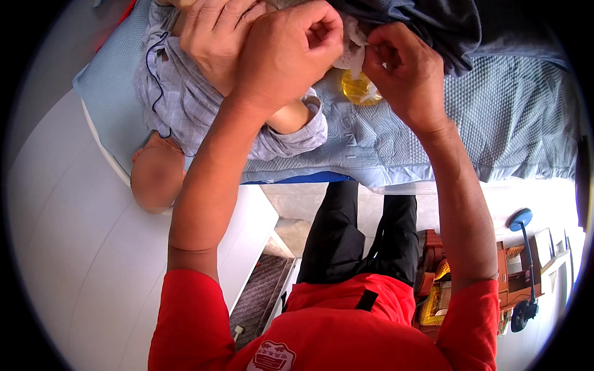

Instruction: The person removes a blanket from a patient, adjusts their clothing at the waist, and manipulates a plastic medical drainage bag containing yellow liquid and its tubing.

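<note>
My left hand is above the bed, its thumb and fingers curled, beside a piece of thin white crumpled material. I cannot tell whether its fingertips grip anything. My right hand is pinching the other side of this white material. Just below, a clear yellow container or bag of yellow liquid lies on the quilted pad, partly covered by a white scrap and my right hand. A person in a checked shirt lies on the left, with a hand next to my left wrist.
A dark cloth is heaped behind my right hand. The light blue quilted pad covers the bed. A white panel stands left of it. Wooden furniture and a blue-ended stand are at lower right.
</note>
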Demonstrator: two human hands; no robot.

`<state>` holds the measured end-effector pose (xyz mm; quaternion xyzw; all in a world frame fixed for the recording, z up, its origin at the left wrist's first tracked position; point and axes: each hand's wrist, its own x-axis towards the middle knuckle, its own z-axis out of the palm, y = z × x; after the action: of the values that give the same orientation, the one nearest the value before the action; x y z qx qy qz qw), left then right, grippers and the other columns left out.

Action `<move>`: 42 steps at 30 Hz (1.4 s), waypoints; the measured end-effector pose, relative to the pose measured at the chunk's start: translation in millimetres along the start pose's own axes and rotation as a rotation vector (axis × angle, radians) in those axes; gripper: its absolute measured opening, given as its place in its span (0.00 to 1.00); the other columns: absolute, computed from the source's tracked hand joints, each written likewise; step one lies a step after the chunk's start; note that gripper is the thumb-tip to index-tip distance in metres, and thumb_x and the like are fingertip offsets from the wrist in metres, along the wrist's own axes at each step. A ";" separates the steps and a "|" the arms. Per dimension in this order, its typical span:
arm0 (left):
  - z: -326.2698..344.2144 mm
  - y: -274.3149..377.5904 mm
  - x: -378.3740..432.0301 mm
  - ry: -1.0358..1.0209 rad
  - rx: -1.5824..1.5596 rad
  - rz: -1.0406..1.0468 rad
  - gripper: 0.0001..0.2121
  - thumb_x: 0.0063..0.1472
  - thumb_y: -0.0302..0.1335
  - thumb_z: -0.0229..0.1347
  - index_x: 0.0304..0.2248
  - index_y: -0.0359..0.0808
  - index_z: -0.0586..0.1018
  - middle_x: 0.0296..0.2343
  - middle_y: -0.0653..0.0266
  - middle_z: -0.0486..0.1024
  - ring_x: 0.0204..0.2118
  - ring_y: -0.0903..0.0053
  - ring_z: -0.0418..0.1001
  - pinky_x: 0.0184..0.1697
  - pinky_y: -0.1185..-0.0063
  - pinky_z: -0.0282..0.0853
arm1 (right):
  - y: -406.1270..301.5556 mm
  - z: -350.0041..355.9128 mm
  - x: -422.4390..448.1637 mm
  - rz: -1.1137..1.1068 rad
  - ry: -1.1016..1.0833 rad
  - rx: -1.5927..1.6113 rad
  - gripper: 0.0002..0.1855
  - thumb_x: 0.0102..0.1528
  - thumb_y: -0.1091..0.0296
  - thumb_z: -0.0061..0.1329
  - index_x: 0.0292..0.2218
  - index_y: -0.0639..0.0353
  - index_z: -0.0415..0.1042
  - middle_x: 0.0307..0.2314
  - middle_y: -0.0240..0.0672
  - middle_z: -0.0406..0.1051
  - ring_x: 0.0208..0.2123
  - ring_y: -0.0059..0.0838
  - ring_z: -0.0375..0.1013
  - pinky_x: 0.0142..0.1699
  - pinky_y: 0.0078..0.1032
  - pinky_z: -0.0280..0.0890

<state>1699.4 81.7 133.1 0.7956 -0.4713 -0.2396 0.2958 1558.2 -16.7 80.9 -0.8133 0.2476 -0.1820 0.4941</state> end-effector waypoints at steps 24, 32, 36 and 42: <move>13.2 -7.9 0.0 -0.011 0.289 0.307 0.04 0.50 0.21 0.55 0.27 0.33 0.73 0.20 0.59 0.73 0.22 0.67 0.72 0.24 0.77 0.66 | 0.0 -0.5 2.8 0.056 -0.018 0.112 0.09 0.43 0.73 0.53 0.29 0.60 0.68 0.22 0.36 0.71 0.24 0.29 0.74 0.29 0.21 0.68; 11.6 -6.0 2.9 0.029 0.271 0.234 0.03 0.50 0.22 0.54 0.25 0.35 0.72 0.15 0.62 0.71 0.16 0.70 0.70 0.20 0.77 0.63 | 2.2 4.7 1.0 -0.008 0.044 0.028 0.08 0.44 0.73 0.52 0.28 0.57 0.68 0.24 0.35 0.72 0.25 0.32 0.75 0.29 0.23 0.68; 8.4 7.8 0.1 0.036 0.217 0.068 0.02 0.50 0.22 0.54 0.25 0.36 0.72 0.13 0.64 0.70 0.14 0.75 0.69 0.19 0.80 0.63 | 3.9 6.1 0.7 -0.022 0.053 -0.023 0.08 0.44 0.72 0.52 0.28 0.57 0.67 0.24 0.34 0.72 0.24 0.32 0.74 0.29 0.23 0.68; 6.6 6.7 -7.4 0.077 0.157 -0.022 0.02 0.51 0.21 0.53 0.26 0.34 0.72 0.14 0.67 0.70 0.15 0.82 0.68 0.20 0.84 0.62 | 8.6 6.2 -5.8 0.003 0.110 -0.008 0.08 0.44 0.71 0.53 0.28 0.57 0.68 0.23 0.35 0.72 0.23 0.33 0.74 0.28 0.23 0.68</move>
<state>1687.7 84.1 133.8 0.8300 -0.4681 -0.1744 0.2480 1555.0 -12.3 70.1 -0.8035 0.2763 -0.2249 0.4769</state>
